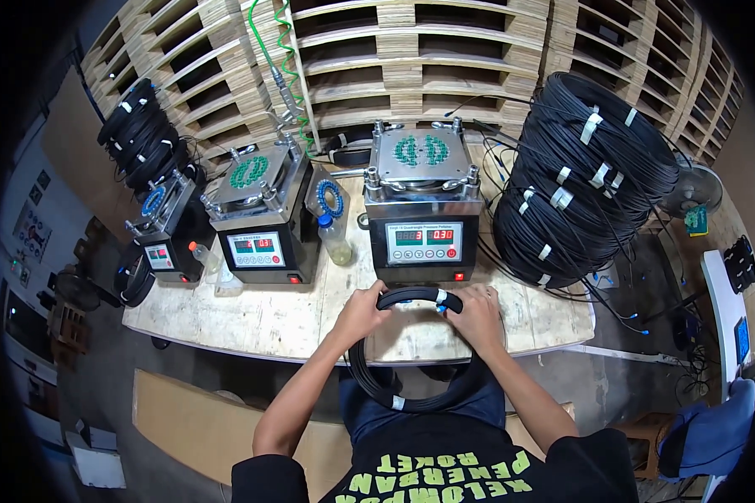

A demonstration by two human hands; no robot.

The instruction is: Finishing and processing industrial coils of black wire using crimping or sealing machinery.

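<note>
Between my hands is a coil of black cable (369, 381), tilted over the front edge of the table and down toward my lap. My left hand (362, 312) is closed round its upper left side, and my right hand (476, 317) grips the upper right. White bands (398, 403) tie the coil. Small blue cable ends show beside my right fingers. Just beyond the coil stands a polishing machine (411, 243) with lit red digits and a steel top plate (419, 151) holding green connector pieces in a ring.
Two similar machines (256, 243) stand to the left on the wooden table (310, 323). A blue-capped bottle (335, 243) sits between machines. Tall stacks of black cable coils (579, 201) rise at the right, loose ends trailing over the edge. Wooden pallets (419, 63) line the back.
</note>
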